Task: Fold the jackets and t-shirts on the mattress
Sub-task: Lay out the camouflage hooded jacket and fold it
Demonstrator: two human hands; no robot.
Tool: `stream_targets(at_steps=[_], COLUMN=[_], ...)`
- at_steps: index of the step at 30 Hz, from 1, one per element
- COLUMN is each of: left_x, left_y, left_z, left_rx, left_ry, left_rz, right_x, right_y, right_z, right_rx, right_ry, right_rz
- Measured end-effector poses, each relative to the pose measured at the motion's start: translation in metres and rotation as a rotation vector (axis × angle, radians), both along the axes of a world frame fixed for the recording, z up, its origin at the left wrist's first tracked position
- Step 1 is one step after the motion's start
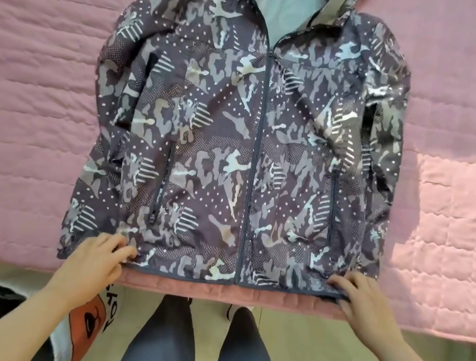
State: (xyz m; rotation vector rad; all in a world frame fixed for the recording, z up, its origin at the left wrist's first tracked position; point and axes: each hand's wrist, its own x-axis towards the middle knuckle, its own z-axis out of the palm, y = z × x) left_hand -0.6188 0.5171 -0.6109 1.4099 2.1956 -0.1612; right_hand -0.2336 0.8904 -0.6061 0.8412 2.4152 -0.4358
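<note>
A purple camouflage-print hooded jacket (246, 138) lies flat and zipped, front up, on the pink quilted mattress (32, 57). Its hood points away from me and both sleeves lie along its sides. My left hand (98, 258) pinches the bottom hem at the jacket's left corner, fingers curled over the fabric. My right hand (364, 301) grips the hem at the right corner in the same way. Both hands sit at the mattress's near edge.
My legs in dark trousers (202, 348) stand on a pale wooden floor (314, 346) just below the mattress edge. A dark and white garment with an orange print (86, 321) lies at the lower left by my left arm.
</note>
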Motion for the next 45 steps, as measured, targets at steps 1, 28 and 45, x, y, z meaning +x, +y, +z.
stream_targets(at_steps=[1, 28, 45], left_x=[0.0, -0.073, -0.302], left_y=[0.0, 0.092, -0.057], left_z=[-0.003, -0.007, -0.013], left_rx=[-0.034, 0.187, 0.325], left_ry=[-0.008, 0.167, -0.27], left_rz=[0.007, 1.144, 1.29], right_x=[0.0, -0.253, -0.513], right_y=[-0.002, -0.015, -0.14], right_z=[-0.004, 0.006, 0.0], right_rx=[0.005, -0.001, -0.135], right_ry=[-0.042, 0.268, 0.514], right_rz=[-0.014, -0.208, 0.148])
